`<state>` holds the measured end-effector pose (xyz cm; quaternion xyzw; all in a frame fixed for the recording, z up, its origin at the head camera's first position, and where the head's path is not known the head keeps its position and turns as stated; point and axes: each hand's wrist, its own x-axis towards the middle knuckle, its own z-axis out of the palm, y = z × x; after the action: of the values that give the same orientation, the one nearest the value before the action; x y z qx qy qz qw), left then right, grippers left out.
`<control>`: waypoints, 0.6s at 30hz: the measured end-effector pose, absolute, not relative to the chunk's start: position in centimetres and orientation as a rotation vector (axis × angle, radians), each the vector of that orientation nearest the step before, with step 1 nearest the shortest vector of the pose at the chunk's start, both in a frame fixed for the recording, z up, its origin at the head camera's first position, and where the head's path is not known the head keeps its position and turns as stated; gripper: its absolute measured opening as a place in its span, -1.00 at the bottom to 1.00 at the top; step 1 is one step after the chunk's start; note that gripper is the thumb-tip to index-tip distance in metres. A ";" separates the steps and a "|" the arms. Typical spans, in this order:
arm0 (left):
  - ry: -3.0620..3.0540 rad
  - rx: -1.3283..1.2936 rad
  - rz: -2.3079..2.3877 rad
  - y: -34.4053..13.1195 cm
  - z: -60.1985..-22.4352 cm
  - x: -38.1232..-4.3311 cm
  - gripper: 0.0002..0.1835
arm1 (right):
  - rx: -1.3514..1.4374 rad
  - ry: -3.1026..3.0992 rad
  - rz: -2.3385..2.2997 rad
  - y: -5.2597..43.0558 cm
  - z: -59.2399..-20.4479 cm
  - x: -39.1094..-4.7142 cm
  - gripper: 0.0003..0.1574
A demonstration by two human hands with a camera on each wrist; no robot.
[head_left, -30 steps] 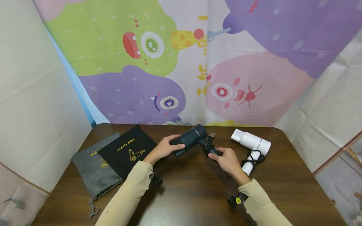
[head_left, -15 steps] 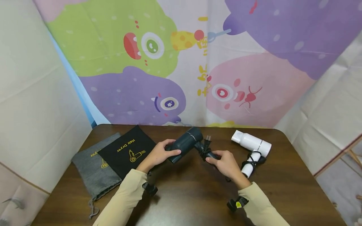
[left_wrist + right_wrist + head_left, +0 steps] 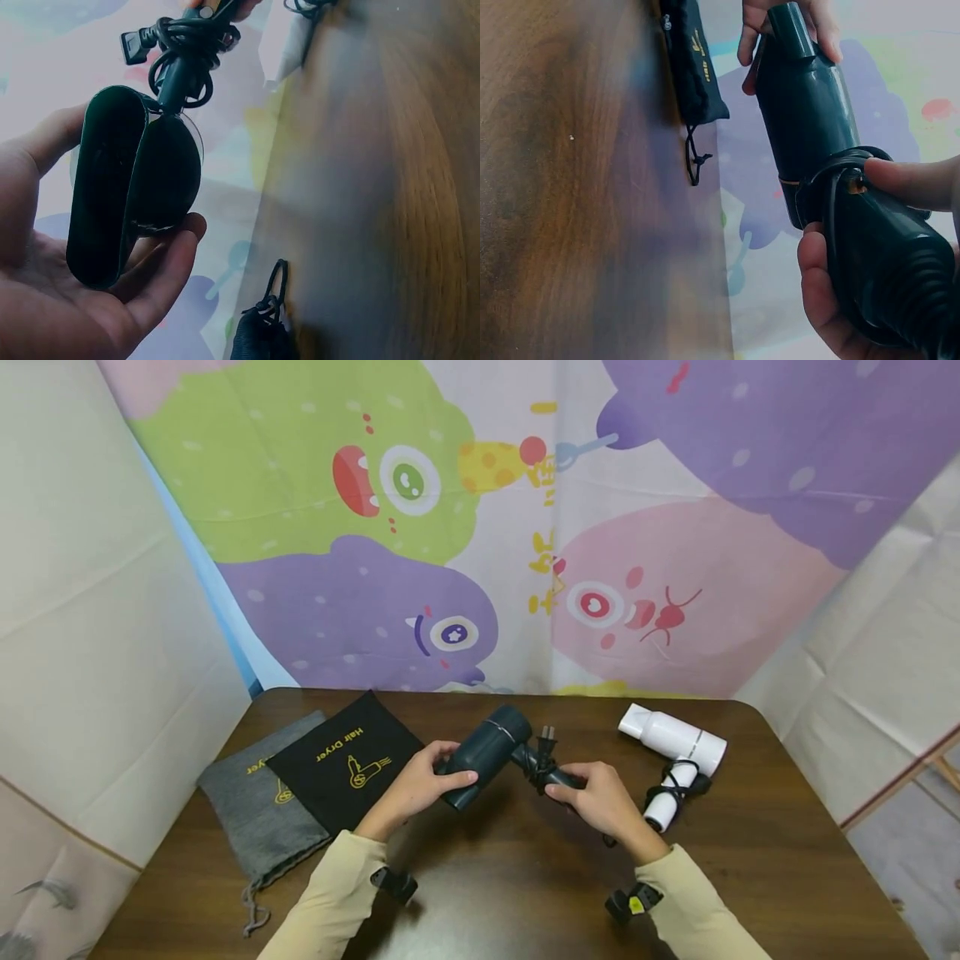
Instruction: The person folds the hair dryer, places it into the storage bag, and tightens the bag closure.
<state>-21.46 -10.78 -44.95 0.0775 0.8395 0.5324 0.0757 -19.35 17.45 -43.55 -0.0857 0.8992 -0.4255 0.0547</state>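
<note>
Both hands hold a dark green hair dryer (image 3: 487,747) above the table. My left hand (image 3: 417,787) grips the barrel near its flat nozzle (image 3: 109,187), thumb on one side and fingers on the other. Around the handle (image 3: 892,240) curl the fingers and thumb of my right hand (image 3: 600,797). A black cord (image 3: 184,56) is wound round that handle, and its two-pin plug (image 3: 547,739) sticks up beside it.
To the right lies a white hair dryer (image 3: 678,739) with a black cord around its handle. On the left a black pouch (image 3: 330,760) marked "Hair Dryer" overlaps a grey drawstring pouch (image 3: 262,827). A printed cloth (image 3: 517,652) hangs behind the table (image 3: 510,893).
The dark green hair dryer has moved slightly left and nearer the person, both hands staying on it. The pouches and the white hair dryer stay put.
</note>
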 end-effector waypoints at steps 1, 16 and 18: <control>2.519 0.237 1.599 -10.8 -44.9 -21.4 -0.37 | -0.261 2.728 -1.295 17.4 -43.5 -19.4 -0.52; 2.442 0.247 1.502 -11.0 -44.8 -21.2 -0.36 | -0.289 2.742 -1.210 17.6 -43.1 -19.2 -0.46; 2.438 0.230 1.489 -10.9 -44.8 -21.2 -0.35 | -0.289 2.750 -1.198 17.6 -43.2 -19.1 -0.45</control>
<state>-21.16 -10.90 -44.76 0.0796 0.8426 0.5147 0.1373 -19.12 17.60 -43.16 -0.0958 0.9107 -0.3966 0.0639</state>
